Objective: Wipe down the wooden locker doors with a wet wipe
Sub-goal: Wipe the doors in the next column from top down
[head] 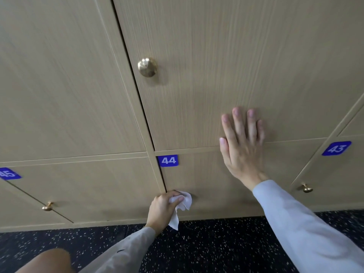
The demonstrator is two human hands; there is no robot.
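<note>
The view looks down a wall of pale wooden lockers toward a dark speckled floor (216,249). The left hand (163,210) is curled closed around a white wet wipe (184,203), pressing the bunched part of it against the front of the lower locker door (212,186) just beside that door's left edge, low on the panel; a loose tail of the wipe hangs down below the fingers toward the floor. This door carries a blue number tag reading 44 (168,160) in its upper left corner. The right hand (241,146) is open and empty, fingers spread and flat against the wood, lying across the seam between the lower door and the tall upper locker door (226,66) above it, with the fingertips on the upper panel and the heel of the palm on the lower one. Both arms wear light grey sleeves (307,223). A round brass knob (147,67) sits near the left edge of the upper door. Neighbouring doors show a blue tag 43 (336,148) at right, with a small brass knob (305,188) below it, and a partly cut-off tag 45 (8,173) at left, with another brass knob (47,206) beneath.
</note>
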